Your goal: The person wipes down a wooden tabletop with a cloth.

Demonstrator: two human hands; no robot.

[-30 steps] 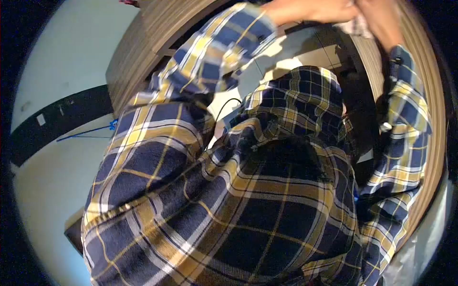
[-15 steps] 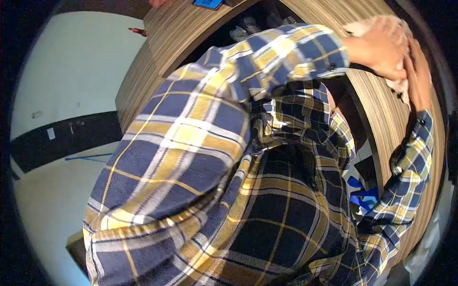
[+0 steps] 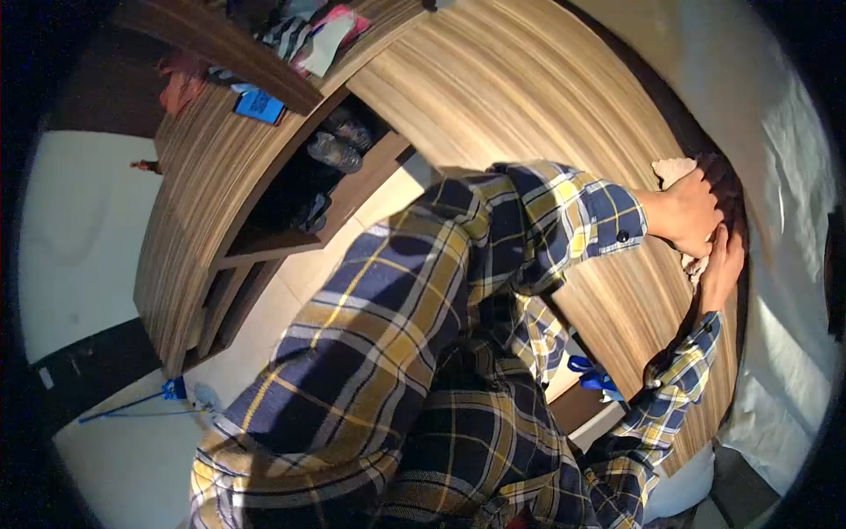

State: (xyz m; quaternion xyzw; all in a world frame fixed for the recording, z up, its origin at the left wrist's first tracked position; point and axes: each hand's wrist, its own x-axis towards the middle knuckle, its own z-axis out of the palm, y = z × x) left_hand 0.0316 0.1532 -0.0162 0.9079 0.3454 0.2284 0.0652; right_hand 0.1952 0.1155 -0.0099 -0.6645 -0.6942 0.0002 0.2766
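My left hand, reaching across from the left, bends its fingers over a crumpled pale beige cloth. Beside and below it in the picture, my right hand presses on the cloth's other end, its fingers held together and close to the left hand. Much of the cloth is hidden under both hands. It lies on a striped wood-grain surface, at the border with a dark strip along the far edge.
Pale wrinkled sheeting hangs beyond the dark edge. At upper left are a blue phone-like object, colourful items and an open shelf holding clear-looking objects. A blue ribbon-like thing shows below the surface.
My view has shifted, so more of the wood surface and shelf shows. Both hands and the cloth appear lower in the picture, against the dark far edge; the left fingers look more bent.
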